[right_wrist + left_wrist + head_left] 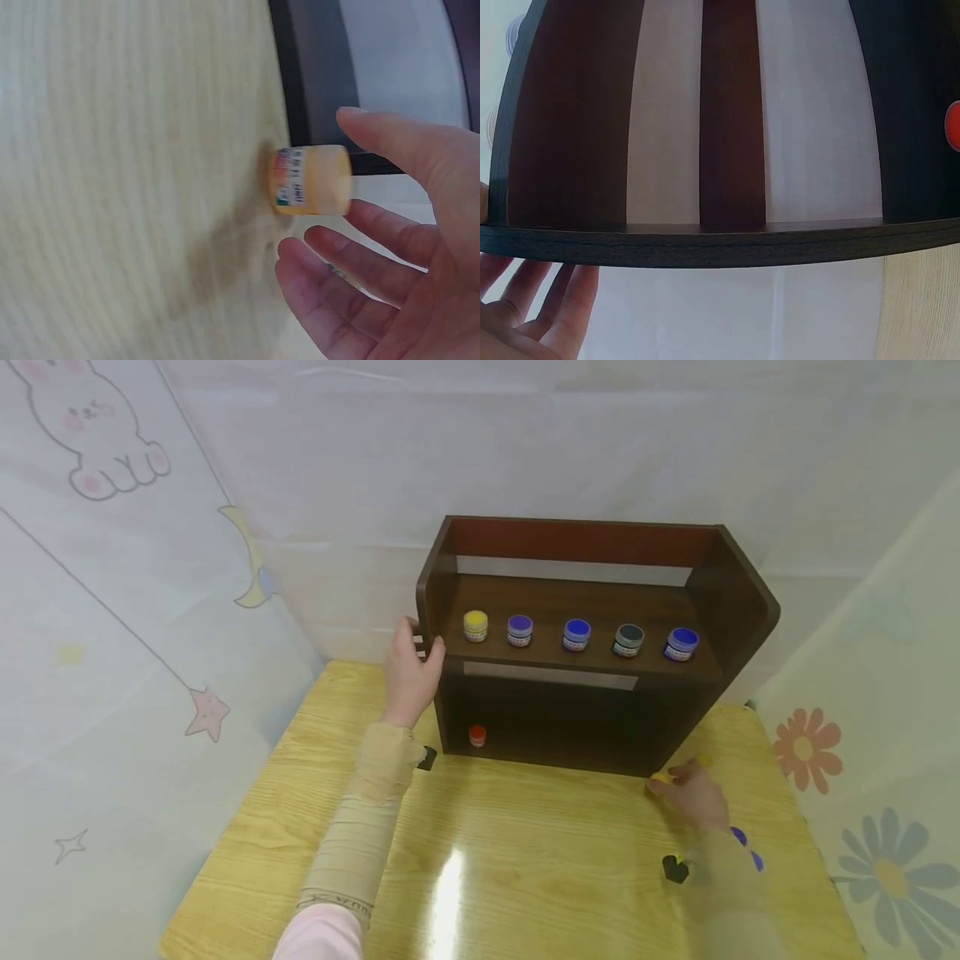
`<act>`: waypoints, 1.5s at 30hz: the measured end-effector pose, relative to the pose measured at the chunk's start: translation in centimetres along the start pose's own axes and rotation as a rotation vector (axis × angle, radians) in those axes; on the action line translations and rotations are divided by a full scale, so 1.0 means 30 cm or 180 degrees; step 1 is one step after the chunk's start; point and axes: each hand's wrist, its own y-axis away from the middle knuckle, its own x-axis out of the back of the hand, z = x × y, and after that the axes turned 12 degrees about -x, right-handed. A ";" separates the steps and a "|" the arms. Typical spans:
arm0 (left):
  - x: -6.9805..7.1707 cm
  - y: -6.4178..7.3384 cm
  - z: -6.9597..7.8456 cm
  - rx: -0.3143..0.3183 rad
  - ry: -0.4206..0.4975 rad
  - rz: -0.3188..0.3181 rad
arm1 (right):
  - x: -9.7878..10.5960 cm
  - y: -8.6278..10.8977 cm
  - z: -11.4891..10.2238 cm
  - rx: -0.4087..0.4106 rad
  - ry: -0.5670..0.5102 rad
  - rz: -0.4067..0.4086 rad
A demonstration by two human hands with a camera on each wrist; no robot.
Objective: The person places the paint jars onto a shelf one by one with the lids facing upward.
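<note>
Has broad room across the desk [540,852], in front of the dark shelf's [731,618] lower edge. Grips the shelf's left side edge with the left hand [411,677]. Spreads the right hand [697,797] loosely about the yellow-orange jar [311,180], at the shelf's lower right front corner; cannot tell whether touching.

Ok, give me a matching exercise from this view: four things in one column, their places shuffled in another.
Things:
1. left hand
2. red jar
3. orange jar
4. yellow jar

Places:
A. inside the shelf unit, lower level
B. leftmost in the upper row
C. gripping the left side panel
D. close to the right hand

Pairs: 1-C, 2-A, 3-D, 4-B
</note>
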 end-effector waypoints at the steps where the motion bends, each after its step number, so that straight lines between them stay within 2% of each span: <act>1: 0.000 0.000 0.000 0.0005 -0.0004 -0.0007 | -0.007 0.000 0.002 0.0013 0.0031 0.0033; 14: -0.003 -0.002 -0.003 0.0013 -0.0006 -0.0019 | -0.059 -0.004 0.003 -0.0022 -0.0081 0.0399; 27: -0.002 0.000 0.003 0.0017 -0.0002 -0.0011 | -0.077 -0.005 0.010 -0.0145 -0.0229 0.0458; 36: 0.000 0.001 0.004 0.0020 0.0014 -0.0006 | -0.099 -0.016 0.007 -0.0204 -0.0369 0.0609; 45: 0.001 0.002 0.002 -0.0015 0.0028 0.0005 | -0.114 0.011 -0.033 -0.0170 -0.0539 0.0609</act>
